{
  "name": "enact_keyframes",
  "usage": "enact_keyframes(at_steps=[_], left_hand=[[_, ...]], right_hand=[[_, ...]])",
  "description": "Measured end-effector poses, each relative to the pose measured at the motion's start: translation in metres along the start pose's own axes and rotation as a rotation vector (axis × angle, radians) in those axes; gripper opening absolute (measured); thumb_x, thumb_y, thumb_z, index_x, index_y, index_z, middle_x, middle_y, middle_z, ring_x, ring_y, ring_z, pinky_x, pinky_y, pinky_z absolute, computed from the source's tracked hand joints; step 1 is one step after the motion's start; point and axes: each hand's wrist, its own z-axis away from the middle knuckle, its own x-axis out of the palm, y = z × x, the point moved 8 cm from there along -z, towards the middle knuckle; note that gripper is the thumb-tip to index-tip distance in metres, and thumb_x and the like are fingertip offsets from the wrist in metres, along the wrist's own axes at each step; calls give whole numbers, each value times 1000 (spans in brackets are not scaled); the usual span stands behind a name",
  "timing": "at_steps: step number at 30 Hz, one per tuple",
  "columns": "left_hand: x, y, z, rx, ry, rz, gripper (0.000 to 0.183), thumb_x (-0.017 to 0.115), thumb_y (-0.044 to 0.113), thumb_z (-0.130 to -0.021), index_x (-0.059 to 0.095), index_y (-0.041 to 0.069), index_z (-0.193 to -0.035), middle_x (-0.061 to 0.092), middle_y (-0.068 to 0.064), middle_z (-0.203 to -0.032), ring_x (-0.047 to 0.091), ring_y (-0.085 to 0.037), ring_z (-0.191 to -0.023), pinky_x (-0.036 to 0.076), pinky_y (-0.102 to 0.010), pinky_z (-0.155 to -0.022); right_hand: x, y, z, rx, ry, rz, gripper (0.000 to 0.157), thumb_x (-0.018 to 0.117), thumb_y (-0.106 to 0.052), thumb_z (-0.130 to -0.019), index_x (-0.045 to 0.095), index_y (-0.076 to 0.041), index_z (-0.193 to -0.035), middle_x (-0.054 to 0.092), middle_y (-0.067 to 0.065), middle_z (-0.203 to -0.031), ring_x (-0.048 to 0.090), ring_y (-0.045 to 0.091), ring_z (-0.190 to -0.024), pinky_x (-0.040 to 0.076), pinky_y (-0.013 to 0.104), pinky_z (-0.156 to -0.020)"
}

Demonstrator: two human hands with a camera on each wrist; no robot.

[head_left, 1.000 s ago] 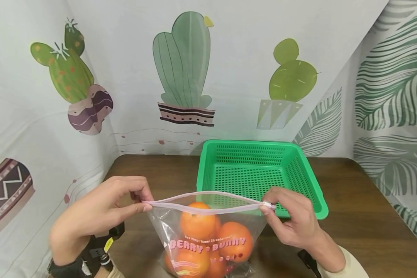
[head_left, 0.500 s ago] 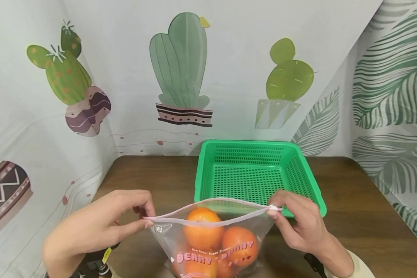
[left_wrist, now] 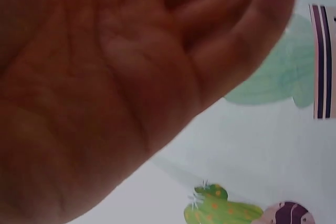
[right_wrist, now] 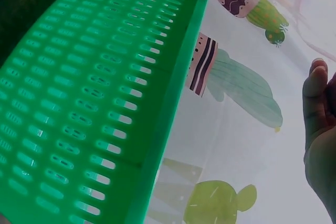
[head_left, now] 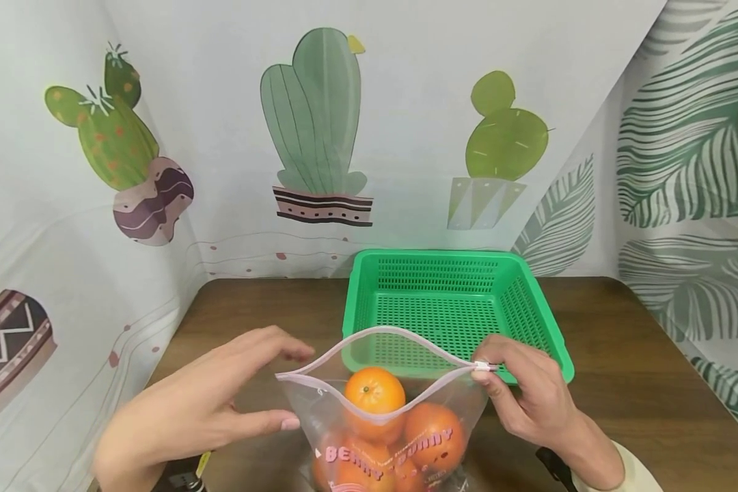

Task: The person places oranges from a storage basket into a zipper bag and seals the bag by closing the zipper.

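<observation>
A clear zip bag (head_left: pixel 322 417) with a pink rim and "Berry Bunny" lettering stands upright at the front middle in the head view. Several oranges (head_left: pixel 375 393) are inside, the top one just below the gaping mouth. My right hand (head_left: pixel 531 400) pinches the bag's right corner by the white slider (head_left: pixel 482 367). Beside the left corner is my left hand (head_left: pixel 209 396), thumb and fingers spread apart, nothing between them. Its palm fills much of the left wrist view. At the right edge of the right wrist view, part of my right hand (right_wrist: pixel 320 124) shows.
Behind the bag, a green perforated basket (head_left: pixel 350 301) rests on the dark wooden table (head_left: pixel 258 301), just beyond my right hand. A white cloth (head_left: pixel 418 123) printed with cacti and leaves hangs along the back and sides.
My left hand has let go of the bag's left corner and spread its fingers. The bag's mouth gapes wider, and its left corner has shifted right. My right hand keeps its pinch.
</observation>
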Motion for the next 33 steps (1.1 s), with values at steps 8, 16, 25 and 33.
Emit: enact_keyframes(at_steps=[8, 16, 25, 33], left_hand=[[4, 49, -27, 75, 184, -70, 73, 77, 47, -85, 45, 22, -145, 45, 11, -142, 44, -7, -130, 31, -19, -109], [18, 109, -39, 404, 440, -189, 57, 64, 40, -95, 53, -2, -133, 55, -11, -134, 54, -26, -124, 42, -38, -105], [53, 124, -51, 455, 432, -355, 55, 47, 43, -103, 54, 0, -136, 57, -8, -136, 52, -21, -128, 43, -38, -102], [67, 112, -67, 372, 390, -387, 55, 71, 36, -88, 57, 8, -134, 58, 1, -130, 53, -12, -124, 41, -38, -101]], right_hand=[[1, -2, -3, -15, -13, -22, 22, 59, -7, -99, 57, 7, -83, 54, 6, -76, 47, 12, -65, 37, 20, -58], [0, -5, -5, -58, -12, -18, 21, 60, -6, -98, 56, 6, -82, 52, 5, -74, 47, 11, -64, 37, 18, -57], [2, -10, -6, -76, -17, -25, 22, 60, -7, -99, 56, 6, -81, 51, 4, -73, 48, 10, -64, 38, 17, -57], [3, -16, -8, -131, -17, -30, 24, 61, -9, -99, 57, 4, -80, 53, 5, -73, 47, 8, -62, 38, 15, -57]])
